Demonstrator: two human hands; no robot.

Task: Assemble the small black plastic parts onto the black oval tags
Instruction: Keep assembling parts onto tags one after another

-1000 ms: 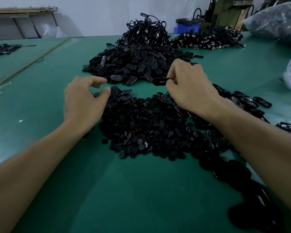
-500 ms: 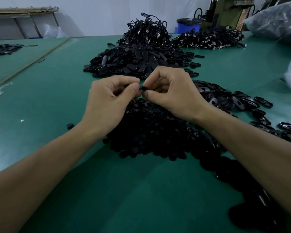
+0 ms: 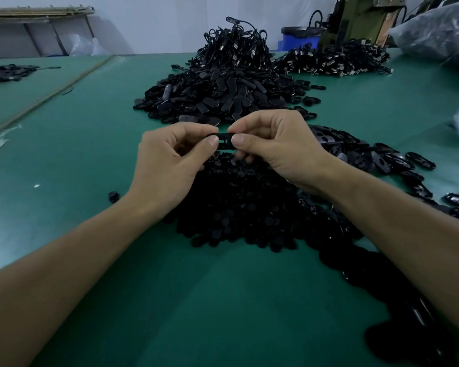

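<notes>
A black oval tag (image 3: 225, 141) is held level between both hands above the near pile. My left hand (image 3: 170, 162) pinches its left end between thumb and fingers. My right hand (image 3: 273, 144) pinches its right end the same way. Only the tag's middle shows between the two thumbs; a small part on it cannot be made out. Below the hands lies a heap of small black plastic parts (image 3: 239, 207). Loose oval tags (image 3: 376, 160) trail off to the right of it. Further back sits a bigger mound of oval tags (image 3: 217, 99).
The green table (image 3: 196, 300) carries a tangle of black cords with metal ends (image 3: 331, 62) at the back right. Plastic bags (image 3: 435, 33) sit at the right edge, a blue bin (image 3: 300, 41) behind. One stray black part (image 3: 113, 196) lies left of my left wrist.
One second ago my hands were apart, the left over the small parts and the right holding a tag. They came together and now hold the tag flat between both thumbs.
</notes>
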